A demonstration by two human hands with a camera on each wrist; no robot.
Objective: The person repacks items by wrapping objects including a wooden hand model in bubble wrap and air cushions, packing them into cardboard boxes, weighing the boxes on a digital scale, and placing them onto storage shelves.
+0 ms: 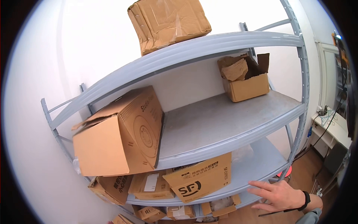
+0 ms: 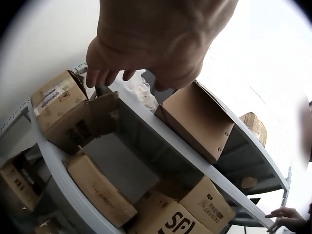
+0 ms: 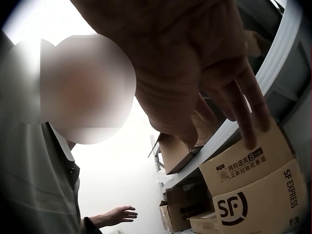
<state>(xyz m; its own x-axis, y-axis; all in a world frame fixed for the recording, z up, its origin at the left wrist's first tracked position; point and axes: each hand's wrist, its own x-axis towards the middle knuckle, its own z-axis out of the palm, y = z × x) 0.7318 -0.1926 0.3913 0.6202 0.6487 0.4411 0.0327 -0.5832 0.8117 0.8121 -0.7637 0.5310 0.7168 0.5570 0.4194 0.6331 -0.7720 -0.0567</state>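
My right hand (image 1: 278,196) is held out in front of the shelving at lower right in the head view, fingers extended and nothing in them. To its left, an SF Express carton (image 1: 210,179) leans tilted on a lower shelf. Empty too, my left hand (image 2: 156,44) hangs with relaxed fingers at the top of the left wrist view. The right wrist view catches that left hand (image 3: 117,216) farther off, its fingers spread. A large carton (image 1: 140,128) with a printed round picture sits at the left of the middle shelf, its flap hanging over the front.
Grey metal shelving (image 1: 231,136) spans the view. A taped box (image 1: 173,22) rests on the top shelf, and an open, torn box (image 1: 250,87) on the middle one. Several smaller cartons fill the lower levels. At far right stands a white desk (image 1: 332,127) with cables.
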